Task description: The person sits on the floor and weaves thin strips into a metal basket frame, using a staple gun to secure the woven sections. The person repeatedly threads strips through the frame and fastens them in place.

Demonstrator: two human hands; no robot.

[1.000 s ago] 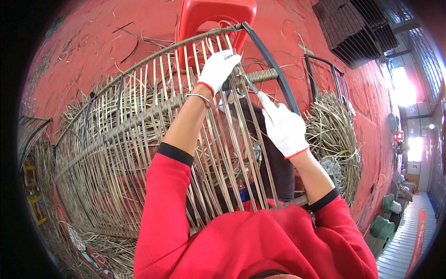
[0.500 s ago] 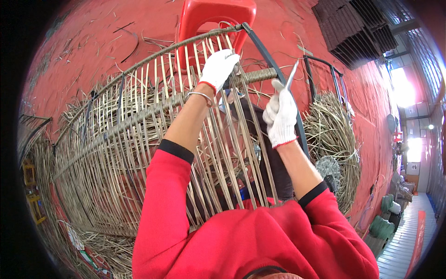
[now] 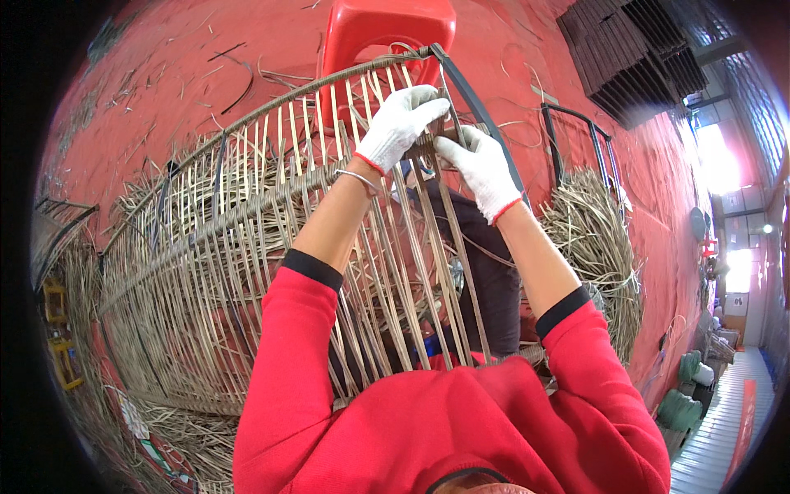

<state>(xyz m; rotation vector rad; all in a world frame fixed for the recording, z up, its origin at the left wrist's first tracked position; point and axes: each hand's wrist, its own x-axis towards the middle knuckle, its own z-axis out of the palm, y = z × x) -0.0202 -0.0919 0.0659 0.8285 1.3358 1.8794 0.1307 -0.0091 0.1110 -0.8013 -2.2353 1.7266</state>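
A long frame [image 3: 196,239] lies across my lap, its bars wound with greyish-brown flat strips and many strips strung between them. My left hand [image 3: 401,128], in a white knit glove with a red cuff, is closed at the wound middle bar near the dark right end rail [image 3: 462,78]. My right hand [image 3: 480,169], gloved the same way, pinches at a flat strip [image 3: 454,218] just right of it, fingertips close to the left ones. A narrow pale length [image 3: 443,81] rises between the hands; whether it is strip or tool I cannot tell. Fingers partly cover the bar.
A red plastic stool [image 3: 387,25] stands beyond the frame. To the right lies a bundle of loose strips [image 3: 588,235] by another dark frame [image 3: 576,115]. Stacked dark slatted panels [image 3: 629,53] stand far right. Strip scraps litter the red floor [image 3: 185,90].
My right hand has moved left from beyond the bar's end to the bar, beside the left hand. The pale pointed length it held up has come along. My left hand has shifted slightly right.
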